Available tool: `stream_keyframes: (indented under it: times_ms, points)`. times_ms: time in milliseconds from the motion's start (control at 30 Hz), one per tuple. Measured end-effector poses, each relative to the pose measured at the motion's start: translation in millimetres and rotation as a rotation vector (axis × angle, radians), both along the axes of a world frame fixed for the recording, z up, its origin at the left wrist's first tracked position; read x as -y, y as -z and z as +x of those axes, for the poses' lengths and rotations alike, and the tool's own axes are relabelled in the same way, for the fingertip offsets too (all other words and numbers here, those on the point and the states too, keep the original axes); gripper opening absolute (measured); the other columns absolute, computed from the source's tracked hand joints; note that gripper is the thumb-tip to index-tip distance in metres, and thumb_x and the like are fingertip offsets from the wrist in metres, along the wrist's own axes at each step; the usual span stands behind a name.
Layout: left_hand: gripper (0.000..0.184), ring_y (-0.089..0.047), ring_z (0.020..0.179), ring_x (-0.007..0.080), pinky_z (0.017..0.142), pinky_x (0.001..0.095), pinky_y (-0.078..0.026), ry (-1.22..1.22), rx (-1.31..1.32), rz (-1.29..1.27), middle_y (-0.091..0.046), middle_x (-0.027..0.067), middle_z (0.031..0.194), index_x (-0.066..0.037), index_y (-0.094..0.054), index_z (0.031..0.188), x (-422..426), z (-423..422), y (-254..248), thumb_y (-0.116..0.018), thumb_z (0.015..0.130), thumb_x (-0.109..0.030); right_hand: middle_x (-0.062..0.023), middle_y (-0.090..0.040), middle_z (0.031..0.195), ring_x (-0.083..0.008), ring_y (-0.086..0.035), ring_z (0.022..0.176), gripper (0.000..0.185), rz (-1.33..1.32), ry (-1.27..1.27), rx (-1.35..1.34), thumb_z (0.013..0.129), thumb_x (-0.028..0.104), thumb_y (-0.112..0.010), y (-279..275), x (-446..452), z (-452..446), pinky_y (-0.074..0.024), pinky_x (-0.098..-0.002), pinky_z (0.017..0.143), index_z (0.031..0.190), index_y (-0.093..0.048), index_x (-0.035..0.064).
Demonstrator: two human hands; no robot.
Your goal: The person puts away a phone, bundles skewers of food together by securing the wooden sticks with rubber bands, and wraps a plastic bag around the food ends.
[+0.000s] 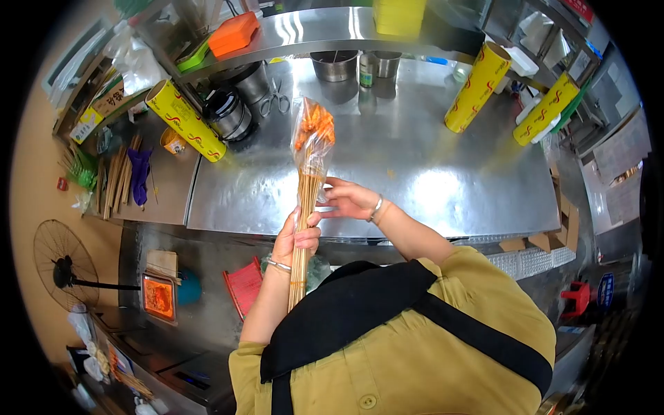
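A bundle of long wooden skewers (pixel 305 200) stands tilted in front of me, with orange-red coated food at its upper end. Over that food sits a clear plastic bag (pixel 318 159), its lower edge hanging around the sticks. My left hand (pixel 298 237) is wrapped round the skewers below the bag. Beside the bag's lower edge is my right hand (pixel 351 200), fingers stretched out and apart. Its fingertips are at the plastic; whether they touch it I cannot tell.
Beneath the bundle lies a steel table (pixel 256 180). Yellow wrap rolls (pixel 185 121) stand at left and right. Scissors (pixel 275 100), a pot (pixel 334 67) and a small bottle (pixel 366 71) are at the back, under a steel shelf (pixel 304 31). A tray of red-orange food (pixel 159 297) is at lower left.
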State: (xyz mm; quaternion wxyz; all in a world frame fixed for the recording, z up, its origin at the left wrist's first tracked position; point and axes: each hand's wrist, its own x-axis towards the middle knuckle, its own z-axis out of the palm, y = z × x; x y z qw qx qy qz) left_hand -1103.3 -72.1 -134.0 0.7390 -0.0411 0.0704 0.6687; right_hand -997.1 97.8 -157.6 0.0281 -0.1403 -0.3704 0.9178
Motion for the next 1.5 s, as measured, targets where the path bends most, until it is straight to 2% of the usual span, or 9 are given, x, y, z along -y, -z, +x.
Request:
stream_keyframes:
  times_ms: [167, 467, 600, 800, 933, 967, 1100, 1333, 1500]
  points:
    - [0.032, -0.038, 0.049, 0.0044, 0.04, 0.0171, -0.038, 0.021, 0.072, 0.03, -0.038, 0.001, 0.074, -0.001, -0.038, 0.085, 0.4, -0.7, 0.5, -0.048, 0.093, -0.031, -0.0019, -0.058, 0.084, -0.0123, -0.054, 0.071, 0.016, -0.299, 0.015, -0.064, 0.084, 0.004, -0.056, 34.6, -6.3, -22.6, -0.0469, -0.0256, 0.067, 0.1, -0.053, 0.0049]
    - [0.038, -0.039, 0.056, 0.0072, 0.044, 0.018, -0.037, -0.026, 0.046, -0.103, -0.042, 0.0048, 0.079, 0.001, -0.042, 0.099, 8.0, -21.1, 49.1, -0.044, 0.093, -0.036, 0.0007, -0.056, 0.08, -0.0113, -0.052, 0.07, 0.012, -0.349, 0.234, -0.013, 0.089, 0.017, -0.054, 43.7, 17.5, -10.0, -0.0451, -0.0255, 0.065, 0.085, -0.057, 0.0063]
    - [0.051, -0.042, 0.058, 0.0083, 0.046, 0.0179, -0.041, -0.057, -0.349, -0.235, -0.049, 0.0069, 0.088, -0.006, -0.041, 0.118, 7.8, -14.0, 63.3, -0.037, 0.092, -0.05, 0.0023, -0.053, 0.07, -0.0077, -0.049, 0.061, 0.015, -0.023, 0.253, 0.229, 0.086, 0.022, -0.06, 62.4, 26.2, -24.2, -0.0419, -0.0212, 0.053, 0.08, -0.057, 0.0088]
    - [0.038, -0.06, 0.065, 0.0176, 0.057, 0.0298, -0.055, -0.243, -1.242, -0.51, -0.055, 0.0121, 0.095, -0.003, -0.04, 0.116, 7.1, 2.6, 62.3, -0.057, 0.088, -0.022, 0.0035, -0.051, 0.061, -0.0066, -0.043, 0.053, 0.021, 0.53, 0.265, 0.342, 0.078, 0.022, -0.068, 72.1, 24.9, -28.9, -0.0369, -0.0216, 0.048, 0.069, -0.055, 0.0085]
    - [0.029, -0.059, 0.066, 0.0139, 0.056, 0.0271, -0.051, -0.321, -1.257, -0.563, -0.06, 0.0084, 0.081, 0.0, -0.05, 0.104, 11.9, -8.6, 79.6, -0.053, 0.091, -0.026, 0.0019, -0.051, 0.058, -0.0091, -0.045, 0.053, 0.028, 0.721, 0.342, 0.35, 0.071, 0.023, -0.074, 80.5, 24.5, -37.7, -0.0392, -0.0256, 0.05, 0.062, -0.052, 0.007]
    - [0.027, -0.055, 0.064, 0.0101, 0.057, 0.0233, -0.046, -0.514, -1.534, -0.581, -0.06, 0.0044, 0.072, 0.0, -0.06, 0.095, 13.0, -19.3, 119.4, -0.051, 0.091, -0.025, 0.0019, -0.051, 0.058, -0.0091, -0.045, 0.053, 0.028, 0.719, 0.343, 0.348, 0.071, 0.023, -0.074, 79.4, 25.2, -37.7, -0.0392, -0.0256, 0.05, 0.062, -0.052, 0.007]
    - [0.023, -0.047, 0.06, 0.0064, 0.054, 0.0221, -0.038, -0.691, -2.029, -0.831, -0.056, -0.0016, 0.069, -0.002, -0.068, 0.09, 7.4, -29.8, 95.4, -0.055, 0.088, -0.021, 0.0005, -0.051, 0.059, -0.0092, -0.045, 0.055, 0.029, 0.906, 0.328, 0.369, 0.069, 0.022, -0.075, 69.6, 28.3, -35.1, -0.0406, -0.0262, 0.053, 0.063, -0.052, 0.0059]
    - [0.02, -0.047, 0.061, 0.0042, 0.054, 0.0191, -0.037, -0.668, -1.393, -0.498, -0.057, -0.0028, 0.069, -0.004, -0.063, 0.094, -37.0, -30.1, 68.3, -0.06, 0.087, -0.022, -0.0083, -0.059, 0.063, -0.0206, -0.057, 0.06, 0.03, 1.056, 0.271, 0.426, 0.065, 0.026, -0.075, 57.5, 26.1, -40.8, -0.046, -0.0318, 0.061, 0.064, -0.054, 0.0046]
    - [0.044, -0.056, 0.075, 0.0134, 0.066, 0.0247, -0.048, -0.423, -0.968, -0.366, -0.058, 0.0116, 0.099, 0.0, -0.043, 0.126, -19.2, -37.9, 49.8, -0.047, 0.082, 0.003, -0.0095, -0.062, 0.068, -0.0223, -0.061, 0.066, 0.017, 1.138, 0.261, 0.36, 0.069, 0.019, -0.068, 42.8, 25.9, -33.2, -0.0472, -0.0328, 0.062, 0.072, -0.061, 0.0042]
